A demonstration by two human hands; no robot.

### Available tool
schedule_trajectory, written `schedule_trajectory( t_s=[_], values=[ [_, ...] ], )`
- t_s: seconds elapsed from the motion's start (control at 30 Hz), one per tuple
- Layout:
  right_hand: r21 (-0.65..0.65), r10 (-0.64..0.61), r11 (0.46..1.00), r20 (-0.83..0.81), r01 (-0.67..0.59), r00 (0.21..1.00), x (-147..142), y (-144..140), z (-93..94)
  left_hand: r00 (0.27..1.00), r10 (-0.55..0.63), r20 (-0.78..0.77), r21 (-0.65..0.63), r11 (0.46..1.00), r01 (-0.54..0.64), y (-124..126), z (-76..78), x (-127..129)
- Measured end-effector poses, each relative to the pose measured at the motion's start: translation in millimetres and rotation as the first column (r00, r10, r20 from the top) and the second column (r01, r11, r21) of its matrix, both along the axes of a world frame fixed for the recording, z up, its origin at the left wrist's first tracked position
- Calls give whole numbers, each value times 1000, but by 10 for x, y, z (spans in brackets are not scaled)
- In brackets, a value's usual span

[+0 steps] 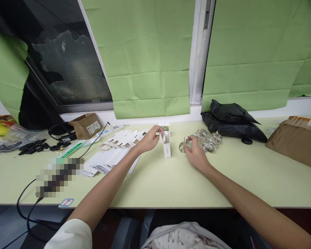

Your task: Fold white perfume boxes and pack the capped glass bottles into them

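Note:
A small white carton (167, 149) stands upright on the table, its top end open. My left hand (152, 139) is closed at the carton's upper left edge, thumb and fingers pinching the flap. To the right, my right hand (197, 154) has its thumb and fingers around a round clear glass bottle (181, 147), which is partly hidden by the fingers. Several more glass bottles (213, 141) with gold-coloured necks lie grouped just beyond that hand. Behind the upright carton is another white box (166, 128) with a green print.
Flattened white cartons (106, 160) lie in a pile left of my left forearm. Black plastic parcels (230, 121) rest by the window, with a brown cardboard box (297, 140) at far right. A smaller brown box (86, 126), black parts (34, 147) and cables are on the left.

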State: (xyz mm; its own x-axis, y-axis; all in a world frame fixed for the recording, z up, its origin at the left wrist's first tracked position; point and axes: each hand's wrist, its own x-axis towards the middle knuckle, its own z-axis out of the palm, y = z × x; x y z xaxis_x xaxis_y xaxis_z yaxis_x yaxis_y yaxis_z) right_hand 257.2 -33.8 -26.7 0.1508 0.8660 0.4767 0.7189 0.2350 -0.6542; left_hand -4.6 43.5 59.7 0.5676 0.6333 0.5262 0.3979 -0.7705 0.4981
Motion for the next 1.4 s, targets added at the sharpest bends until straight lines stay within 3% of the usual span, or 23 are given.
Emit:
schedule_trajectory(
  t_s=[0.13,0.3,0.53,0.83,1.2,1.4],
  values=[
    [15,19,1000,0,-19,1000,-3,12,-18,995,-6,100,-25,1000,8,-63,-95,78],
    [6,19,1000,15,-19,1000,4,14,-25,976,-14,215,-238,969,66,-214,-188,113],
    [-19,3,1000,44,-2,999,10,34,-50,943,16,333,-376,919,117,-310,-490,242],
    [29,38,999,48,-39,998,63,72,-78,890,99,445,-446,886,124,-333,-708,335],
    [14,181,983,2,-181,983,39,13,-10,901,55,430,-290,954,81,-238,-833,374],
    [-14,179,984,8,-179,984,29,-15,24,928,88,363,-340,939,44,-221,-880,323]
  ],
)
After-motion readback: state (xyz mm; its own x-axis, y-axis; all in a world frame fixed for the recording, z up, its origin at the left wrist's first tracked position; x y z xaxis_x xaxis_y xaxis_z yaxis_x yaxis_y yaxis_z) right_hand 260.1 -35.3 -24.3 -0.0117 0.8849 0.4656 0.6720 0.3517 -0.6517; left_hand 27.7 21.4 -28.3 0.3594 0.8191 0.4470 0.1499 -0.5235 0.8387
